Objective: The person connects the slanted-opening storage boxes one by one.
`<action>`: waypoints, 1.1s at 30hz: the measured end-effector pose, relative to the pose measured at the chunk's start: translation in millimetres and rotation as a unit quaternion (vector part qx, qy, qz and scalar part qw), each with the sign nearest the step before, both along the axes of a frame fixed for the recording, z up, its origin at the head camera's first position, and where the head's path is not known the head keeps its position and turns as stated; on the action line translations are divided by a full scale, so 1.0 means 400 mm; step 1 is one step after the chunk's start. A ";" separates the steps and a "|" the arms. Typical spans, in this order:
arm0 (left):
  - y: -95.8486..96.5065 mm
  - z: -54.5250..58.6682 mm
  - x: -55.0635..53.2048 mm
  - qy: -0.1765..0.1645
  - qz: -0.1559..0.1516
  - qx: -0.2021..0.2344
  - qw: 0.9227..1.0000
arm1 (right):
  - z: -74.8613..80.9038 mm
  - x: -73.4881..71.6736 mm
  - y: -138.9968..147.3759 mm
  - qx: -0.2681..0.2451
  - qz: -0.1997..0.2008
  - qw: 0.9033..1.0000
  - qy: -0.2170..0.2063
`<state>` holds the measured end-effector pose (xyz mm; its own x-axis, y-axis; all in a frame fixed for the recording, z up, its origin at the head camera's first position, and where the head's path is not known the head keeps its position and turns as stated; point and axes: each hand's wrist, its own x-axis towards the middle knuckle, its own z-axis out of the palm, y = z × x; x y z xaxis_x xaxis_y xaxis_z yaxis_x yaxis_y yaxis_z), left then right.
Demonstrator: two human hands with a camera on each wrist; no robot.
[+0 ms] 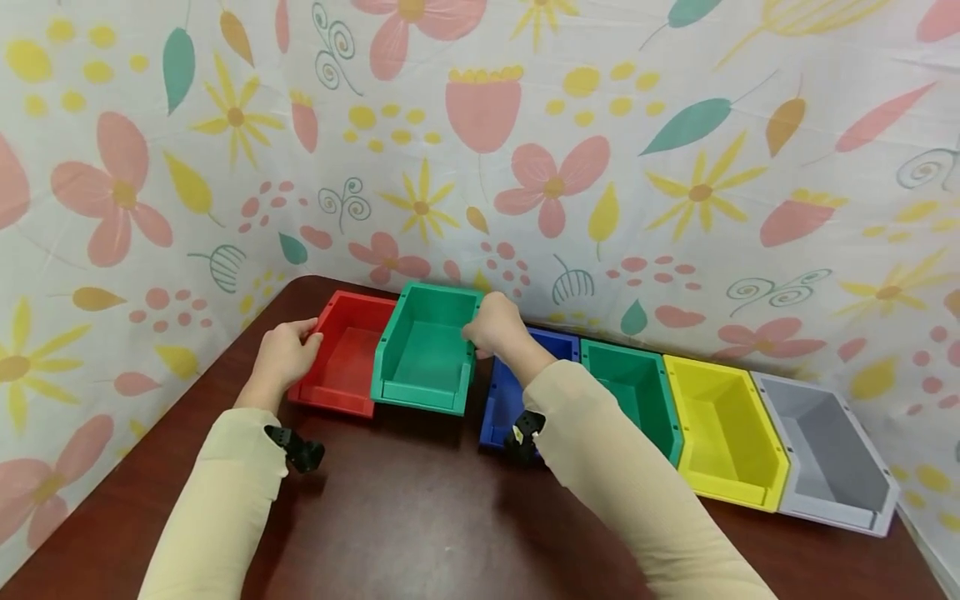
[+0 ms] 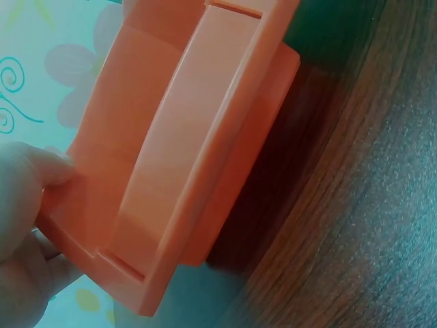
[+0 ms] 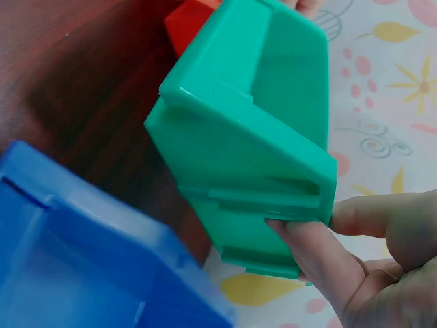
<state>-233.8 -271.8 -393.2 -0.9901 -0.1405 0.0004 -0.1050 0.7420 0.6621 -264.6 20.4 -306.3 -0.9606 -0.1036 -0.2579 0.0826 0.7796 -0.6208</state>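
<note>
In the head view my left hand grips the left rim of a red bin. The left wrist view shows its thumb inside the red bin's wall and the fingers outside. My right hand pinches the right wall of a green bin, thumb on the outer side in the right wrist view. This green bin is tilted in that view and looks raised off the table. It overlaps the red bin's right side. Part of its right wall is hidden by my right hand.
Right of the held bins stand a blue bin, a second green bin, a yellow bin and a grey bin, side by side. All are on a dark brown table against a flower-patterned cloth.
</note>
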 end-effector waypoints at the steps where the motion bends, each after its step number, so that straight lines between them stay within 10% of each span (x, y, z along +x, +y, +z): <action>1: 0.000 0.001 0.000 0.000 0.000 -0.001 1.000 | 0.001 0.001 0.000 0.004 0.003 1.000 -0.004; 12: 0.020 -0.026 -0.004 0.036 0.022 -0.008 0.999 | -0.036 0.012 0.014 0.062 0.040 0.992 0.103; 17: 0.040 -0.059 -0.003 0.103 0.071 -0.006 0.992 | -0.062 0.033 -0.010 0.110 0.136 0.961 0.213; 25: 0.062 -0.100 -0.008 0.142 0.115 0.007 0.983 | -0.086 0.066 -0.078 0.189 0.295 0.903 0.249; 33: 0.069 -0.106 0.000 0.135 0.135 -0.001 0.982 | -0.108 0.071 -0.115 0.224 0.317 0.888 0.247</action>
